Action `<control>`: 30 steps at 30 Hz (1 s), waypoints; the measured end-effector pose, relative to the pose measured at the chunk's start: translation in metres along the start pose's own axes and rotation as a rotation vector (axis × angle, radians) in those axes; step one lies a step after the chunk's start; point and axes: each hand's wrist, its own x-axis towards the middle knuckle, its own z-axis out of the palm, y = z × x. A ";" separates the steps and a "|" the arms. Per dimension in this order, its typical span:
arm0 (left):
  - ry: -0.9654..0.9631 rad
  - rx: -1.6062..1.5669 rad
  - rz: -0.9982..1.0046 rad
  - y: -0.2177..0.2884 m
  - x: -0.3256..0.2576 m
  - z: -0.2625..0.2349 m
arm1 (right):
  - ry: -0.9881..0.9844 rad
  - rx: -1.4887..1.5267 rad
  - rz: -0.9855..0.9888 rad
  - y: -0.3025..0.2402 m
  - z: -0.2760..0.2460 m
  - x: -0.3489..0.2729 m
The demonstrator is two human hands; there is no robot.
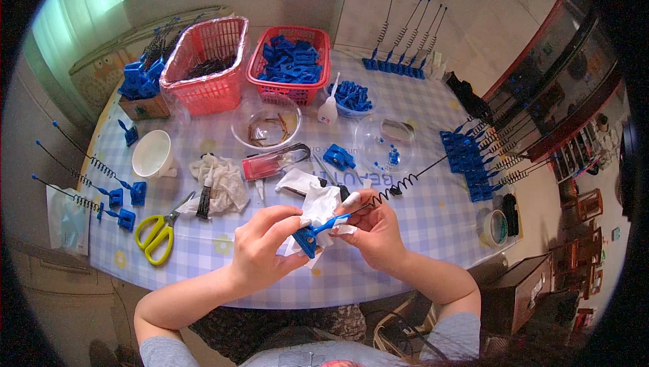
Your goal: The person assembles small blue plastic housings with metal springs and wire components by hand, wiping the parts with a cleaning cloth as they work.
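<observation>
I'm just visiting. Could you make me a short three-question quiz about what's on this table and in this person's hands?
1. True or false: both hands grip one blue plastic piece with a coiled black wire.
2. What colour are the scissors' handles? A red, B yellow, C black.
3. What does the right-hand red basket hold?

Key:
1. True: left hand and right hand share the blue plastic piece, over a white tissue.
2. B: scissors.
3. Blue plastic parts: red basket.
</observation>
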 end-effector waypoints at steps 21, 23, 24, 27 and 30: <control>-0.068 -0.147 -0.086 -0.002 0.000 -0.002 | -0.023 -0.099 -0.159 0.001 0.000 0.000; -0.091 -0.190 -0.133 -0.002 -0.002 -0.002 | -0.027 -0.101 -0.177 0.001 0.000 0.000; -0.091 -0.191 -0.132 -0.001 -0.001 -0.002 | -0.029 -0.126 -0.172 0.000 0.000 0.000; -0.103 -0.244 -0.195 0.002 0.002 -0.005 | -0.039 -0.137 -0.174 -0.001 0.000 0.000; -0.153 -0.413 -0.304 0.002 0.002 -0.005 | -0.057 -0.120 -0.189 0.000 0.000 0.000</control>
